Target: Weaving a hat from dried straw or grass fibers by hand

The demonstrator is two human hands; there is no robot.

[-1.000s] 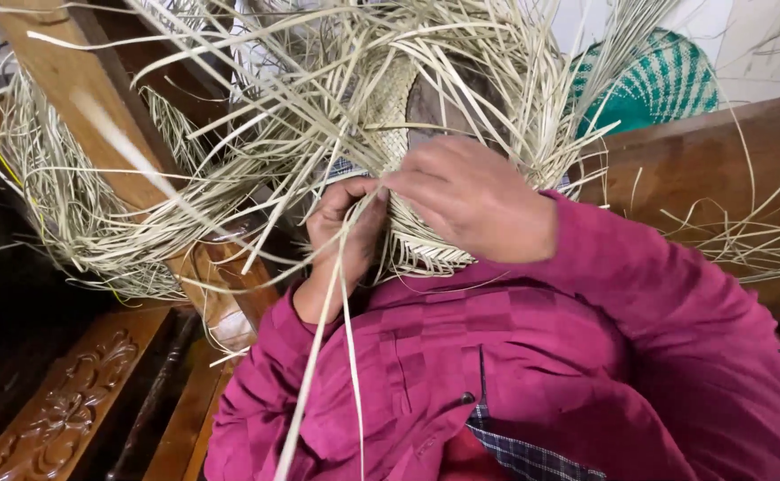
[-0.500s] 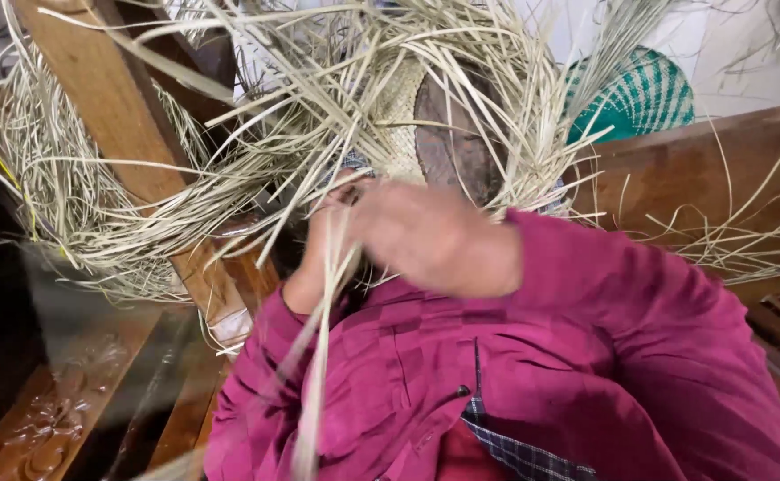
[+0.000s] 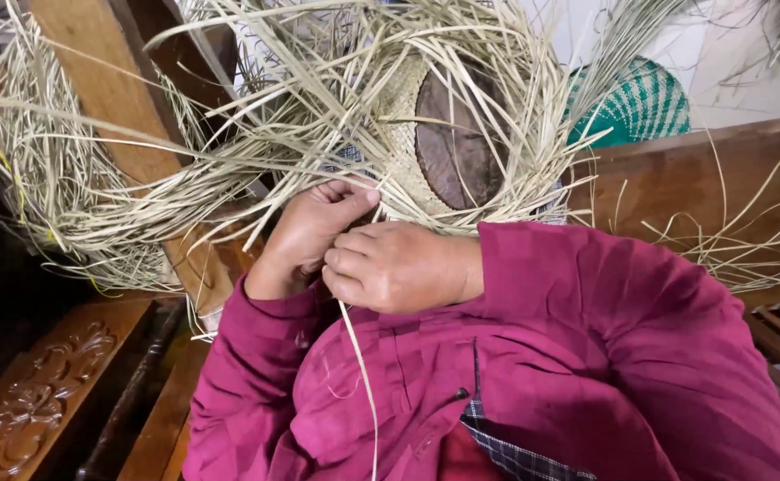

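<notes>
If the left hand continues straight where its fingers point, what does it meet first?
Probably the woven straw piece: the left hand points up-right, its fingers already among the loose straw strands at the rim. Depth is unclear.

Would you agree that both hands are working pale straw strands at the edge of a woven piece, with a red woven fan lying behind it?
Not quite: the fan is green, not red, as the head view shows. The rest holds: the left hand and right hand work pale straw strands at the edge of the woven piece.
</notes>
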